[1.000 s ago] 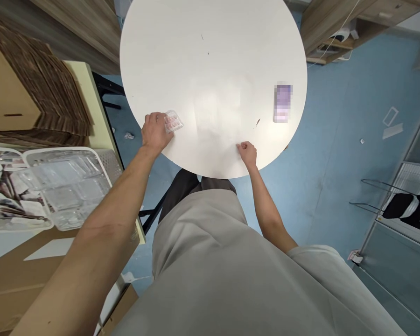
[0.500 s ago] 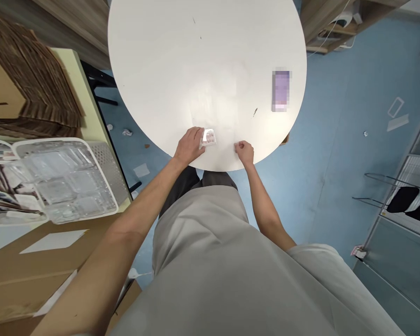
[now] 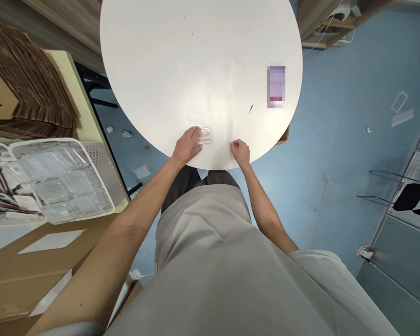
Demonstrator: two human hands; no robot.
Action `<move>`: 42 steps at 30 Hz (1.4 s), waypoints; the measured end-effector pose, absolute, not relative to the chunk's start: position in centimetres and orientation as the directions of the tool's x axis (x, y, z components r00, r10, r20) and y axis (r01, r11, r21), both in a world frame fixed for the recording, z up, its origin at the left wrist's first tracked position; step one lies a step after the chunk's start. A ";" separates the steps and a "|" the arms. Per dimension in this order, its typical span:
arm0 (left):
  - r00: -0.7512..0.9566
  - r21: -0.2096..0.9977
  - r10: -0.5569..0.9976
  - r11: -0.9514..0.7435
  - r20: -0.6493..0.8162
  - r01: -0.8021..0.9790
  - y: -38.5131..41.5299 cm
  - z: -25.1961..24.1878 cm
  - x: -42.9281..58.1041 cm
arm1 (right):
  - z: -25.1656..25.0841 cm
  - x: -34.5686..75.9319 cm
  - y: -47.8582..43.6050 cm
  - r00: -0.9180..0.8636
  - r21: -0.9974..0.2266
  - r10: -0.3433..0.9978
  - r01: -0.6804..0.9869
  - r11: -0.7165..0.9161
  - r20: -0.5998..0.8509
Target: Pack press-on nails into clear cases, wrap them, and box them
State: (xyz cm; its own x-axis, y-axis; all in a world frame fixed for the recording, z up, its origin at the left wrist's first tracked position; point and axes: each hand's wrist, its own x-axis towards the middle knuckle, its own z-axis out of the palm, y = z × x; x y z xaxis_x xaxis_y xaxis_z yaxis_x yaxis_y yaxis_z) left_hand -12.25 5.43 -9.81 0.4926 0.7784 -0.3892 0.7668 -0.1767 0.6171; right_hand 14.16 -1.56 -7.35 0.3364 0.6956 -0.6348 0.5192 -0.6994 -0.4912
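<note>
A small clear plastic case (image 3: 205, 136) with pinkish pieces in rows lies at the near edge of the round white table (image 3: 150, 65). My left hand (image 3: 188, 146) grips it by its left side, fingers along the back corner and thumb at the front. To the right of the case, apart from it, my right hand (image 3: 241, 152) hovers over or rests on the tabletop with thumb and forefinger pinched. Whatever may be between those fingertips is too small to make out.
A blurred purple rectangular object (image 3: 276, 87) lies on the table's right. On the left, a white basket (image 3: 114, 205) holds clear plastic boxes, with stacked cardboard (image 3: 52, 88) behind it. A chip mark (image 3: 251, 109) shows on the tabletop.
The view has shifted slightly, moving the table left in the picture. Glare on the case has faded, so its rows of pinkish pieces show more plainly. Both hands keep nearly the same pose.
</note>
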 end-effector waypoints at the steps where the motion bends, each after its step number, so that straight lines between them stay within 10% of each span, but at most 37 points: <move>1: 0.495 0.614 0.776 -0.180 -0.392 0.769 5.4 -9.8 -12.2 | -7.3 14.1 -1.6 0.330 -0.490 0.699 0.527 -0.694 -0.634; 15: 0.493 0.685 0.791 -0.133 -0.362 0.716 4.7 -9.8 -12.3 | -3.2 8.5 -0.5 0.007 -0.536 0.893 0.797 -0.277 -0.450; 25: -0.052 0.706 0.826 0.510 -0.561 0.491 4.4 -8.1 -11.3 | -4.4 2.8 2.4 -0.177 -0.528 0.859 0.841 -0.122 -0.481; 42: -0.256 0.566 0.742 0.648 -0.619 0.509 4.7 -11.4 -10.5 | -9.5 8.6 2.8 0.175 -0.581 0.782 0.578 -0.573 -0.598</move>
